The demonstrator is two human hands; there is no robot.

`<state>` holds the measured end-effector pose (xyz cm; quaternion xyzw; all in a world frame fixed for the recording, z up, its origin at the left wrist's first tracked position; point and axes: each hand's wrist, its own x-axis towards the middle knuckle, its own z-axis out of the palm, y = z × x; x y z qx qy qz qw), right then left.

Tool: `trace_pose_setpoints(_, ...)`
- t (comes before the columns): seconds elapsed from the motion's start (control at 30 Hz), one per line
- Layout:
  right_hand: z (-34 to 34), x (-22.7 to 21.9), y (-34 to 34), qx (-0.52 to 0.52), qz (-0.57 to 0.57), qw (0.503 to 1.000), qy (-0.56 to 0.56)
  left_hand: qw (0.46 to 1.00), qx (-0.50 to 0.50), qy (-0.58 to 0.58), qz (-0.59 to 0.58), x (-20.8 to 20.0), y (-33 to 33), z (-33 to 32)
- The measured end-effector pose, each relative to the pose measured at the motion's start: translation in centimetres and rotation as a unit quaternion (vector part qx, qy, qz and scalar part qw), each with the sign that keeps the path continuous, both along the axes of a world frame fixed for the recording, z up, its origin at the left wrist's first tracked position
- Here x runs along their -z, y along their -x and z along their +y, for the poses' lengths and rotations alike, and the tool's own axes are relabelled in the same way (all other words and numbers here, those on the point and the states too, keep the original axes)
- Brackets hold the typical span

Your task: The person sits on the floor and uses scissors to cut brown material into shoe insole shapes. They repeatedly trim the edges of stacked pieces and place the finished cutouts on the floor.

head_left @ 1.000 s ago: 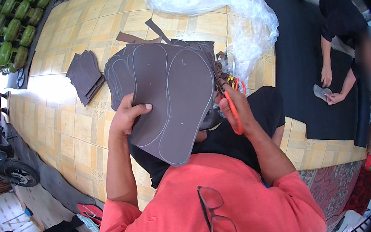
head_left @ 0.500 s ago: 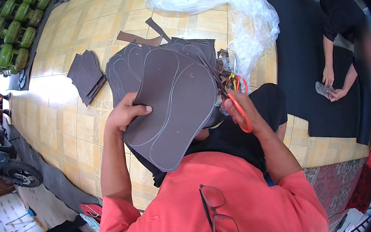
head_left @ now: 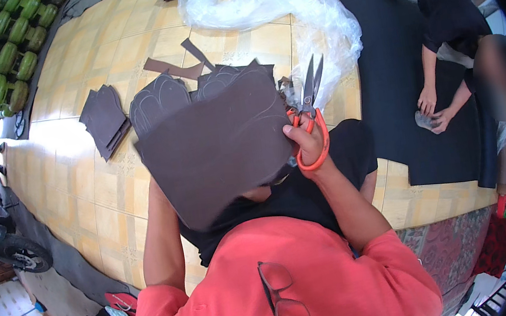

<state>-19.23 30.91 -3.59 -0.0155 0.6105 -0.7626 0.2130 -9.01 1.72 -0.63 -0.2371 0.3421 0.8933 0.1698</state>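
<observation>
A dark brown flat sheet [head_left: 213,150], its curved outlines now only faintly visible near the top edge, is raised in front of my lap. My left forearm [head_left: 162,242] runs up beneath its left side, where the sheet hides the hand and fingers. My right hand [head_left: 310,141] is closed round the orange handles of a pair of scissors [head_left: 308,101], their blades apart and pointing away from me. The right thumb lies at the sheet's right edge. Behind the sheet lie more brown pieces [head_left: 158,97] marked with pale curved outlines.
Cut brown pieces [head_left: 105,120] are stacked on the tiled floor at left, with brown strips [head_left: 172,68] farther off. Crumpled clear plastic [head_left: 270,0] lies beyond. At right, another person [head_left: 449,14] handles a small clear item on a black sheet [head_left: 392,87].
The brown sheet has turned, so its outlined face no longer shows, and my left hand has gone out of sight beneath it. The scissors have swung clear of the sheet, blades spread.
</observation>
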Motion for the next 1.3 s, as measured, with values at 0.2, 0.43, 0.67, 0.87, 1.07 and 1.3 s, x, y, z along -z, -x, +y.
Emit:
trace_pose_setpoints(0.2, -3.1, -0.3, -1.8, 0.01, -0.016, 0.997, 0.076, 0.91, 0.009, 0.363, 0.2, 2.1, -0.4, 7.4)
trace_pose_setpoints(0.43, -2.8, 0.1, -3.0, 0.044, 0.142, 0.983, -0.112, 0.952, -0.252, 0.118, 0.125, -1.0, 1.5, 7.1)
trace_pose_setpoints(0.67, -2.3, -0.6, -2.0, -0.026, 0.252, 0.946, -0.204, 0.945, -0.26, 0.148, 0.132, -0.8, 0.9, 5.4)
trace_pose_setpoints(0.87, -2.3, 0.1, -1.8, -0.018, 0.251, 0.95, -0.185, 0.944, -0.26, 0.149, 0.137, 0.0, 0.8, 4.8)
trace_pose_setpoints(1.07, -2.3, -1.3, -1.8, -0.044, 0.297, 0.925, -0.232, 0.945, -0.259, 0.151, 0.13, -0.2, 0.7, 4.7)
trace_pose_setpoints(1.3, -2.3, -0.6, -2.1, -0.053, 0.274, 0.941, -0.192, 0.945, -0.264, 0.144, 0.125, -0.5, 0.9, 4.9)
